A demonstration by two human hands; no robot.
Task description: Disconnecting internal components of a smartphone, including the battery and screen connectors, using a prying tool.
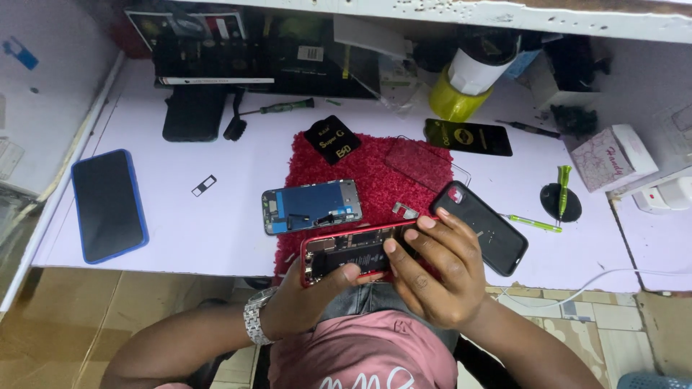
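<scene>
A: Right, where does the opened red phone body (353, 253) sit against the two hands?

B: It lies between them, held just above the near edge of the white bench (216, 238), its long axis running left to right and slightly tilted up toward the right. The left hand (306, 295) closes on its near-left end, thumb laid over the battery side. The right hand (440, 270) wraps the right end, fingers (425, 222) curled over the top rim, so both hands grip the same thing.

A: Which hand covers more of it?

B: The right one; it hides most of the right end. The left end shows plainly.

A: And how does the body look?

B: A red frame with the front off, black battery and small metal parts exposed inside.

A: What lies about it?

B: Just beyond, on a red shaggy mat (375, 173), a detached screen panel (311, 206) lies back side up, blue and silver. A black phone (479, 227) lies slanted right behind the right hand, touching its fingers. A blue-cased phone (108, 205) rests well apart to the left, and a green screwdriver (563, 189) stands to the right
</scene>
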